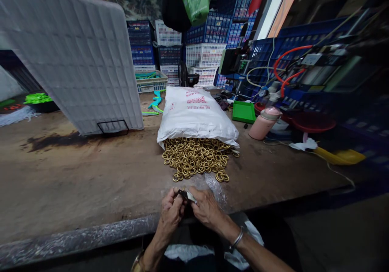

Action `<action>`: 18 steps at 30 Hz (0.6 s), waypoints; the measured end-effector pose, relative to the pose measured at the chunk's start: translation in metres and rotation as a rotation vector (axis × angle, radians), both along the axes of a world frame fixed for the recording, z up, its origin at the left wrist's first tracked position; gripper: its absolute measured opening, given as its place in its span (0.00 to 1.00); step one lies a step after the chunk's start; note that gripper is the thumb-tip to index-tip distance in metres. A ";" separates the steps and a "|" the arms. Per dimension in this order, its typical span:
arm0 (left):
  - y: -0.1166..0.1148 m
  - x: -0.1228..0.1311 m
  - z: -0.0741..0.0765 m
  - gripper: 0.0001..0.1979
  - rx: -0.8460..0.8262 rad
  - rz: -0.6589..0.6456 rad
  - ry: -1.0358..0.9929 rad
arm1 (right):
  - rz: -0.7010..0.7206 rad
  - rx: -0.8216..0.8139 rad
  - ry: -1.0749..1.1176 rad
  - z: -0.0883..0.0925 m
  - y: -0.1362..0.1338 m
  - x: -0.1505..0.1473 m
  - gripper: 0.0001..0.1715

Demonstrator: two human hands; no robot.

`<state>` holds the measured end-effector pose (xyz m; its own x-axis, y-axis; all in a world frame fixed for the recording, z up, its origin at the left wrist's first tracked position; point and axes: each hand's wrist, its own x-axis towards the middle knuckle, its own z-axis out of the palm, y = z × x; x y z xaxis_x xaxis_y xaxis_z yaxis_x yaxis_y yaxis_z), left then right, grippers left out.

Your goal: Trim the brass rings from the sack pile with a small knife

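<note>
Close to the table's front edge, my left hand [172,209] and my right hand [208,210] are brought together, fingers closed. A small dark piece [182,193] is pinched in the left fingers. From under the right thumb juts a pale, flat, pointed piece [191,197], which meets the dark one; its kind is too small to make out. Just beyond the hands, many brass-coloured rings [196,158] lie heaped at the mouth of a white woven sack [197,116] with red print. The right fingers are partly hidden behind the hand.
A tall white ribbed panel [82,61] stands on the table [91,183] at left. To the right are a green tray [244,112], a pink bottle [264,123] and a machine with orange hoses [316,67]. Stacked crates [205,55] line the back.
</note>
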<state>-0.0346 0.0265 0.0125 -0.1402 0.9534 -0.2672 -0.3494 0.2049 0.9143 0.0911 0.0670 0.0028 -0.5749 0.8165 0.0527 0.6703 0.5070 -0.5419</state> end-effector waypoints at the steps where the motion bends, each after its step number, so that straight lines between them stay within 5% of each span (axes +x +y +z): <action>1: 0.000 0.000 -0.001 0.18 0.012 -0.001 0.015 | 0.011 0.000 -0.003 0.001 0.000 0.000 0.13; 8: -0.005 0.004 -0.003 0.19 -0.007 0.005 0.064 | -0.050 0.042 -0.114 -0.007 0.007 0.007 0.15; 13: -0.011 0.008 0.004 0.16 -0.023 -0.091 -0.168 | -0.339 0.101 -0.211 -0.011 0.030 0.037 0.12; 18: -0.008 0.006 0.008 0.15 -0.130 -0.047 -0.388 | -0.586 0.106 -0.178 -0.002 0.048 0.072 0.09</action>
<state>-0.0289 0.0184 0.0200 0.0371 0.9112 -0.4103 -0.6506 0.3337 0.6822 0.1630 0.1153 0.0006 -0.0401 0.9946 0.0957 0.9289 0.0724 -0.3633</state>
